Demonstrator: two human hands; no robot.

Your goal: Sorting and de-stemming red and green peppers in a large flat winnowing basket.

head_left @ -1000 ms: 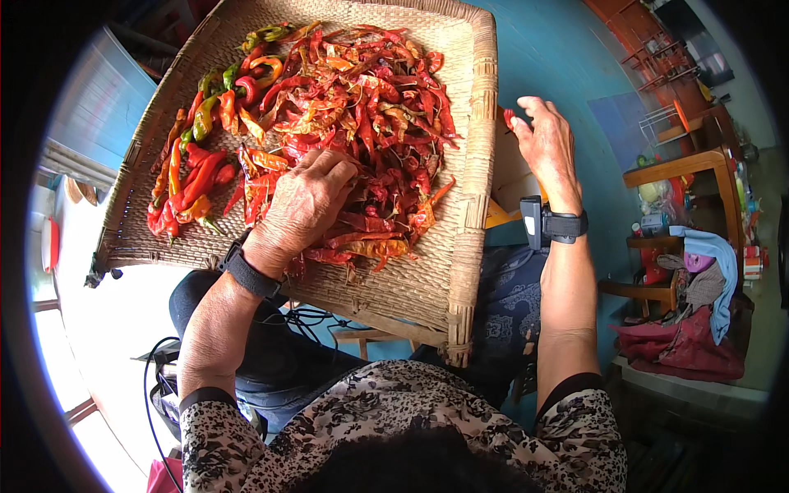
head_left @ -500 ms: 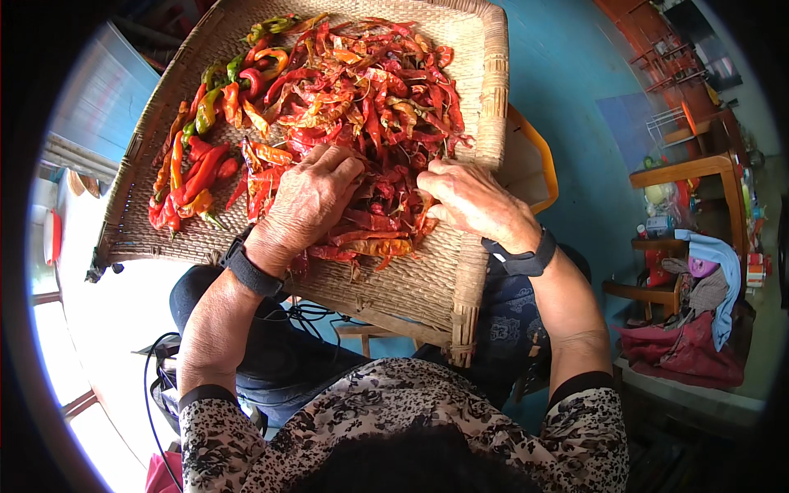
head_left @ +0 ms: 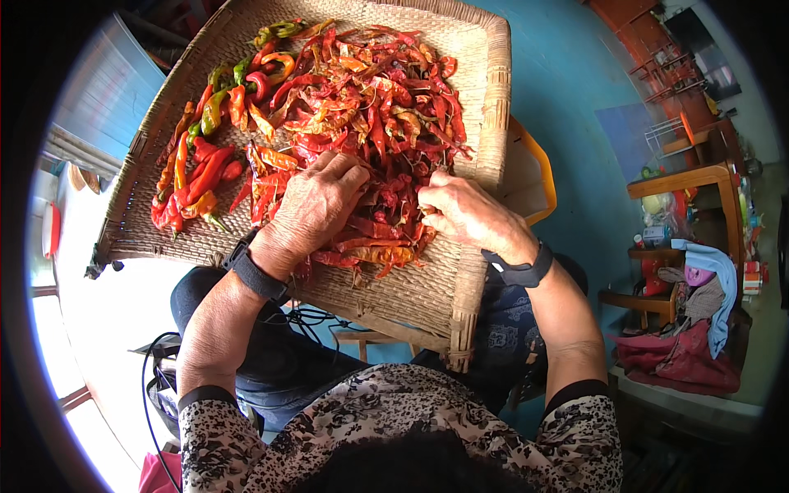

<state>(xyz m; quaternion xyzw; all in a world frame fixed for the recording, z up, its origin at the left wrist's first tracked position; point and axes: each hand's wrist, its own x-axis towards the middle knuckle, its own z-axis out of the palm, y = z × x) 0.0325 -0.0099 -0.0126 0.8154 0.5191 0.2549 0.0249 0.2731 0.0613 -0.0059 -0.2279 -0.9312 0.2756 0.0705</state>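
A wide, flat woven straw tray [head_left: 460,271] fills the upper centre of the frame, heaped with dried red and orange chilli peppers [head_left: 362,107]. The left hand [head_left: 316,205] lies palm-down on the pile, fingers loosely curled into it. The right hand [head_left: 464,215], mid-frame, pinches peppers between fingertips near the tray's right rim.

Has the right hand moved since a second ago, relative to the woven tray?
Yes. The right hand came in from beyond the woven tray's right edge, leftward onto the dried chillies, close to the left hand.
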